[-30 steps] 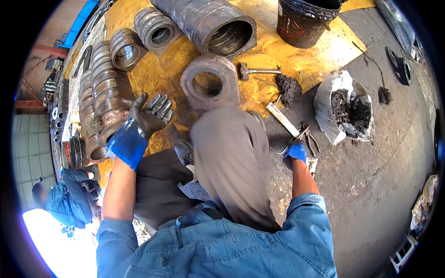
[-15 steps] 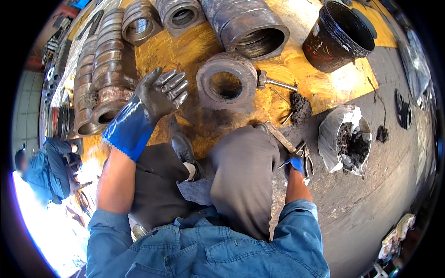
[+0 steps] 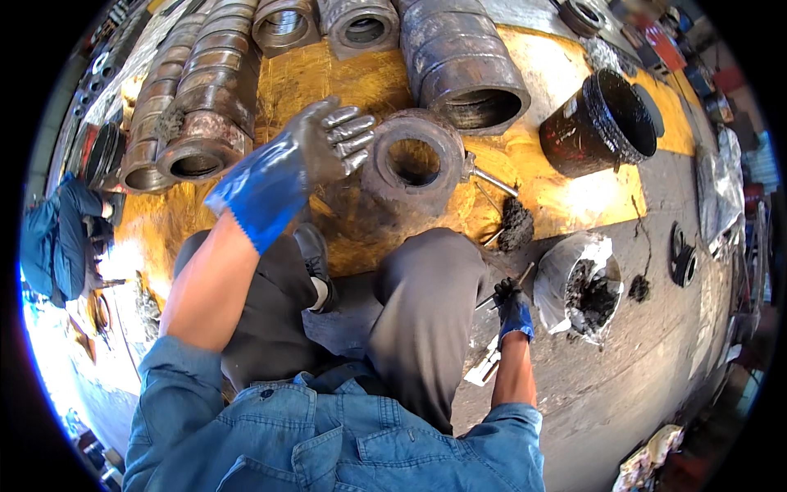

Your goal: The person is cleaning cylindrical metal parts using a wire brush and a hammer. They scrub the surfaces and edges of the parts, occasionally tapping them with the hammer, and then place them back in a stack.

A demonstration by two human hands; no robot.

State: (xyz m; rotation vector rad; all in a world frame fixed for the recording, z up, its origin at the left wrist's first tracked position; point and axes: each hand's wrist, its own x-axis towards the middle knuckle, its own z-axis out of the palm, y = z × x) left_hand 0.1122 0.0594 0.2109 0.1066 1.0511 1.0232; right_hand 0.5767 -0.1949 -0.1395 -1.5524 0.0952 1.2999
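My left hand [image 3: 329, 146], in a glove with a dark, grease-coated palm and blue cuff, is raised with its fingers stretched out and holds nothing. Beside it stands a heavy rusty metal part with a round hole [image 3: 379, 170]. My right hand [image 3: 514, 310], also gloved, is low beside my right knee, its fingers curled in. A thin brownish stick [image 3: 527, 274] and a thin rod [image 3: 485, 302] stick out around that hand; what it grips is hidden. Nearby on its right, a white bag-lined container [image 3: 551, 283] holds dark, greasy clumps.
A hammer [image 3: 497, 182] lies behind the holed part, near a dark greasy clump [image 3: 515, 225]. Large metal cylinders [image 3: 467, 74] line the far side. A black bucket [image 3: 574, 135] stands at far right. Another person [image 3: 61, 238] is at far left.
My right hand has come up from behind the knee, its glove and the stick now showing. The view has shifted; my left hand stays raised with fingers spread.
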